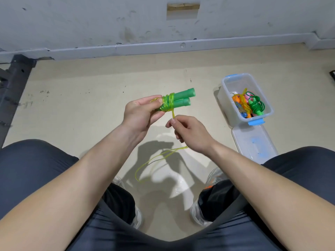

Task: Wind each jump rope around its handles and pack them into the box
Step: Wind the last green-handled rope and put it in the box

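The two green handles (182, 99) lie side by side, parallel and touching, held in the air above the floor (87, 91) in front of the seated person's knees. Their long axis runs from lower left to upper right in the head view, and the free ends point up and right, toward the wall (90, 20). The near ends are hidden inside the left hand (140, 114).

The yellow-green rope (167, 104) is wound in several turns across both handles, close against the left thumb and crosswise to the handles' axis. One strand drops from the coil to the right hand (190, 132).

The left hand grips the handle pair, fingers curled round it and thumb on top. The right hand, just below and right of the coil, pinches the strand between thumb and forefinger. The hands are near each other, not touching.

The remaining rope hangs below the right hand as a loose loop (154, 161) between the legs; contact with the floor cannot be determined.

A clear plastic box (225, 87) with blue latches stands open on the floor to the right, well apart from the hands. It holds other wound ropes (256, 105), green, orange and pink. Its lid (253, 144) lies flat on the floor against the box's near end.
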Action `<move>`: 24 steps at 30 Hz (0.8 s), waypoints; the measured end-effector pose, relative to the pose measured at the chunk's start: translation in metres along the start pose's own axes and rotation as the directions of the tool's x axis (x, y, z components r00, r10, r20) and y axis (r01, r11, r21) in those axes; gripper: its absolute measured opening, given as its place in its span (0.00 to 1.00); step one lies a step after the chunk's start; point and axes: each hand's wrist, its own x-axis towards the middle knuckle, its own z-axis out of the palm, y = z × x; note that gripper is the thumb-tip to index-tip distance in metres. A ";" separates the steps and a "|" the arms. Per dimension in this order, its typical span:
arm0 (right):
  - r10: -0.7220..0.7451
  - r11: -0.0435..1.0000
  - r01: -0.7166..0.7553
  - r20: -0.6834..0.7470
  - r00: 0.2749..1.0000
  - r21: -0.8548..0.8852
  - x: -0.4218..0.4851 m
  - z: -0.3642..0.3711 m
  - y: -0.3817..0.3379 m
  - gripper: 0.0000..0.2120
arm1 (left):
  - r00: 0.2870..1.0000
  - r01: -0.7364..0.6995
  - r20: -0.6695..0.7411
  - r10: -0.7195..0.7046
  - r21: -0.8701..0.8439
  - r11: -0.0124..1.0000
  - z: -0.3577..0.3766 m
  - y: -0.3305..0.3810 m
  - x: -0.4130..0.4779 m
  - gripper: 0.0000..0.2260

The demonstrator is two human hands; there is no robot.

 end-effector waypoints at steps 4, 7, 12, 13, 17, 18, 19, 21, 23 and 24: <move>0.100 0.992 -0.110 0.146 0.984 0.062 0.012 -0.031 0.003 0.11 | 0.971 0.043 0.230 -0.069 0.116 0.992 -0.007 0.011 -0.002 0.05; 0.120 0.992 -0.127 0.223 0.967 0.013 0.014 -0.049 0.000 0.12 | 0.926 -0.022 0.364 -0.096 0.306 0.952 -0.013 0.020 -0.002 0.06; 0.163 0.985 -0.170 0.296 0.941 -0.002 0.012 -0.059 -0.007 0.04 | 0.886 -0.230 0.447 -0.120 0.651 0.724 -0.014 0.021 -0.005 0.07; 0.187 0.981 -0.191 0.287 0.940 -0.016 0.013 -0.059 -0.009 0.05 | 0.891 -0.255 0.443 -0.102 0.673 0.694 -0.014 0.019 -0.004 0.07; 0.274 0.955 -0.293 0.230 0.934 0.048 0.012 -0.050 -0.018 0.10 | 0.909 -0.382 0.413 0.049 0.781 0.495 -0.014 0.012 0.002 0.07; 0.285 0.947 -0.308 0.209 0.935 0.088 0.010 -0.045 -0.020 0.11 | 0.905 -0.410 0.417 0.088 0.798 0.442 -0.013 0.011 0.003 0.06; 0.291 0.941 -0.314 0.175 0.941 0.127 0.008 -0.039 -0.022 0.11 | 0.900 -0.432 0.419 0.125 0.811 0.395 -0.012 0.010 0.003 0.06; 0.288 0.926 -0.293 0.056 0.956 0.238 0.004 -0.024 -0.023 0.11 | 0.892 -0.451 0.401 0.211 0.828 0.332 -0.011 0.006 0.005 0.05; 0.288 0.901 -0.231 -0.110 0.951 0.368 -0.001 -0.010 -0.025 0.09 | 0.879 -0.455 0.360 0.311 0.827 0.330 -0.010 0.000 0.006 0.05; 0.291 0.887 -0.192 -0.186 0.938 0.420 -0.004 -0.004 -0.027 0.07 | 0.867 -0.465 0.341 0.362 0.816 0.344 -0.008 -0.003 0.006 0.05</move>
